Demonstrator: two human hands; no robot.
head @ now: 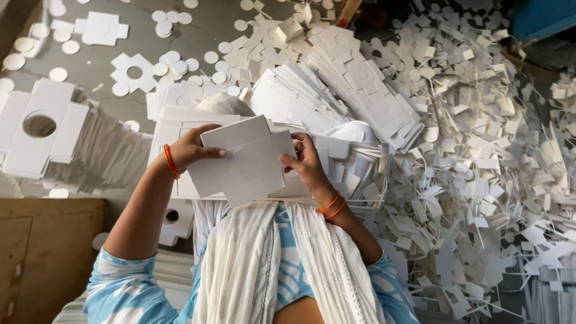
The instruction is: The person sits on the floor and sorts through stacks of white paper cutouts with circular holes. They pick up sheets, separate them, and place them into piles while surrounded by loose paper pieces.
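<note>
A white die-cut cardboard blank point(243, 162) sits above the person's lap, pinched at its edges by the left hand point(191, 148) and right hand point(305, 161), over a stack of blanks point(171, 129), with punched discs point(168, 63) and offcut scraps point(480, 168) around.

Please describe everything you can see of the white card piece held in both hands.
The white die-cut card blank looks like thin, matte paperboard, plain and unprinted, with stepped flap edges and faint creases. It is held roughly flat, slightly skewed, above a stack of similar blanks on the lap. The left hand grips its left edge, thumb on top; the right hand pinches its right edge with the fingers. No hole shows in it.
</note>
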